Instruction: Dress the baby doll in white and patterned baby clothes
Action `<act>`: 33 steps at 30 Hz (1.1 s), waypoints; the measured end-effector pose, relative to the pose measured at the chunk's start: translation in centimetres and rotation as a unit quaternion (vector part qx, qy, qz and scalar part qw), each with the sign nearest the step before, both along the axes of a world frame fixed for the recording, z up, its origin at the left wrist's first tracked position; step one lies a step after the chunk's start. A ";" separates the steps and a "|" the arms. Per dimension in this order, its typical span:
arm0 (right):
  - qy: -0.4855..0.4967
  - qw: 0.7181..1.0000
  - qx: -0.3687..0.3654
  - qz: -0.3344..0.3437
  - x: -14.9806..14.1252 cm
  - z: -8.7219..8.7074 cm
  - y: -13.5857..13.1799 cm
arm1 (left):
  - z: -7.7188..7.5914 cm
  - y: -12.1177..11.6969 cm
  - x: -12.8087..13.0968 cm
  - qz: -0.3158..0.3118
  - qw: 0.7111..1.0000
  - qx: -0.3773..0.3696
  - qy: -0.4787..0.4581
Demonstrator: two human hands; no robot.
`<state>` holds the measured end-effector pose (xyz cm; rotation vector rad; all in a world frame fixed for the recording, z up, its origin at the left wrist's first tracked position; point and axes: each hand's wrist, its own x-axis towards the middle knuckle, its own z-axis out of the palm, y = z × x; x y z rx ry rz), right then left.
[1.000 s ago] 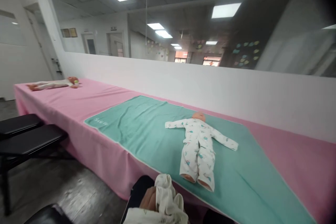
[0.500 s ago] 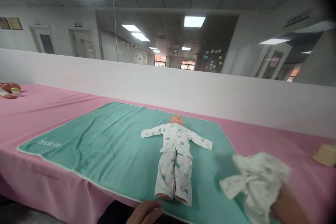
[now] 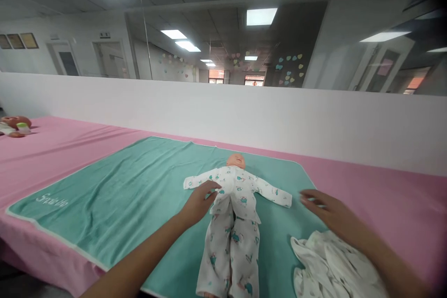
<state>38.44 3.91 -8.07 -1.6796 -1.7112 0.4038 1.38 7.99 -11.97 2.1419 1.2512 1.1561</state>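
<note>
A baby doll [image 3: 236,160] lies on its back on a green blanket [image 3: 139,186], arms spread out. It wears a white printed shirt [image 3: 240,191] and matching trousers [image 3: 244,251]. My left hand [image 3: 199,202] hovers at the shirt's left side, fingers loosely stretched and apart; whether the fingertips touch the fabric I cannot tell. Beyond the cuff of the doll's sleeve on the right, my right hand [image 3: 326,212] is in the air, empty, its fingers extended. Below that hand rests a crumpled white cloth [image 3: 335,265], partly hidden by my forearm.
Pink cloth [image 3: 370,195] covers the table under the blanket. Another doll [image 3: 16,122] and a small bottle with a green cap [image 3: 23,127] lie at the far left. A low white wall [image 3: 195,107] runs along the back, with a mirror [image 3: 223,37] above.
My right hand has let go of the crumpled white cloth, which now lies at the lower right. My left hand has moved from the blanket's front edge up to the doll's shirt.
</note>
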 end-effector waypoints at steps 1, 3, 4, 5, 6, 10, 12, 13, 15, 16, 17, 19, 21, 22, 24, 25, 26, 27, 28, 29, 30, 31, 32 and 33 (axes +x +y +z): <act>0.030 0.997 -0.022 0.073 -2.9 -0.1 1.8 | -0.4 2.2 1.1 0.011 1.000 -0.005 -0.019; 0.066 0.986 -0.006 0.156 -8.8 -1.7 5.6 | -1.7 6.2 3.2 0.028 0.999 -0.016 -0.044; 0.067 0.984 0.007 0.167 -11.5 -2.9 7.5 | -2.5 7.9 4.0 0.038 0.997 -0.020 -0.060; 0.055 0.988 0.026 0.140 -13.7 -4.1 9.2 | -3.3 9.4 4.6 0.034 0.996 -0.014 -0.076; 0.022 0.995 0.047 0.089 -15.5 -5.3 10.7 | -4.2 10.5 5.0 0.025 0.995 -0.013 -0.094; -0.102 0.993 0.056 0.005 -18.4 -7.6 13.9 | -7.2 12.5 5.0 -0.038 0.988 0.014 -0.150; -0.153 0.988 0.030 0.007 -18.6 -7.3 14.0 | -7.8 12.5 4.7 -0.063 0.985 0.037 -0.155; -0.170 0.985 0.021 0.001 -18.7 -7.0 13.9 | -7.9 12.5 4.6 -0.065 0.984 0.042 -0.158; -0.194 0.981 0.004 -0.011 -18.9 -6.5 13.9 | -7.7 12.4 4.6 -0.061 0.985 0.030 -0.156; -0.202 0.979 0.001 -0.020 -19.0 -6.5 13.8 | -7.5 12.5 4.6 -0.059 0.986 0.022 -0.152; -0.208 0.978 0.003 -0.025 -19.1 -6.5 13.8 | -7.4 12.5 4.7 -0.062 0.988 0.016 -0.144; -0.211 0.976 0.035 -0.032 -19.2 -6.9 13.9 | -7.2 12.5 4.9 -0.072 0.989 0.018 -0.125; -0.201 0.976 0.083 -0.031 -19.2 -7.4 14.2 | -7.2 12.5 5.0 -0.085 0.990 0.031 -0.106; -0.192 0.975 0.104 -0.030 -19.1 -7.7 14.4 | -7.2 12.5 5.0 -0.088 0.991 0.038 -0.099; -0.168 0.978 0.120 -0.031 -18.8 -7.9 14.9 | -7.5 12.7 5.1 -0.088 0.991 0.046 -0.086; -0.158 0.980 0.113 -0.032 -18.6 -7.9 15.2 | -7.6 12.8 5.2 -0.087 0.992 0.047 -0.081; -0.153 0.983 0.097 -0.032 -18.4 -7.9 15.5 | -7.8 13.0 5.2 -0.083 0.992 0.049 -0.078; -0.154 0.984 0.079 -0.031 -18.2 -7.7 15.8 | -7.9 13.2 5.3 -0.079 0.993 0.049 -0.076; -0.158 0.985 0.061 -0.030 -18.0 -7.6 16.1 | -8.1 13.4 5.3 -0.076 0.993 0.050 -0.075; -0.164 0.985 0.046 -0.029 -17.9 -7.4 16.5 | -8.2 13.6 5.4 -0.072 0.993 0.050 -0.075; -0.170 0.984 0.038 -0.027 -17.9 -7.3 16.8 | -8.3 13.8 5.4 -0.069 0.994 0.050 -0.075; -0.174 0.984 0.036 -0.025 -17.9 -7.2 17.1 | -8.4 13.9 5.4 -0.067 0.994 0.049 -0.075; -0.175 0.983 0.038 -0.023 -17.8 -7.1 17.4 | -8.5 14.0 5.4 -0.065 0.994 0.047 -0.074; -0.175 0.983 0.043 -0.021 -17.8 -7.1 17.6 | -8.5 14.0 5.3 -0.062 0.994 0.045 -0.073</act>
